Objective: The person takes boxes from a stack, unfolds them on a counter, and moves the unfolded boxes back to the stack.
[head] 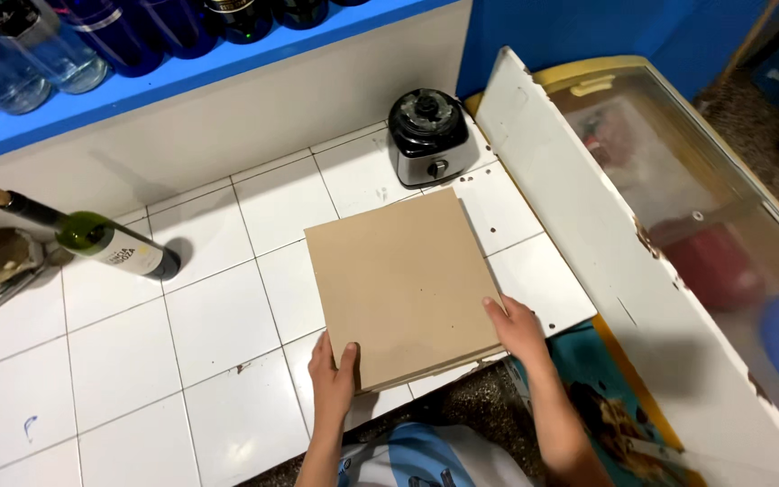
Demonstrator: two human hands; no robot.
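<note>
While both hands grip its near edge, a flat brown board point(398, 284) lies on a white tiled counter point(182, 334), its near corner jutting slightly past the counter's front lip. The left hand point(332, 374) clasps the board's near-left corner, thumb on top and fingers curled beneath (only the thumb and knuckles show). The right hand point(517, 326) presses on the board's near-right edge, fingers close together and laid flat over the top face, the thumb hidden from view.

The board's long axis runs away from the person, tilted a little to the left, so the whole sheet lies forward of the fingers; both hands sit at about the same reach, the right slightly farther along the side edge. Both forearms rise from the bottom of the frame, wrists straight, the right arm angled inward toward the board.

Just beyond the board's far edge stands a black and silver blender base point(431, 135). Well to the board's left, a green corked wine bottle point(83, 234) lies on its side. Right of the board, a white chipped panel point(606, 234) leans along a glass-topped freezer point(723, 207).
</note>
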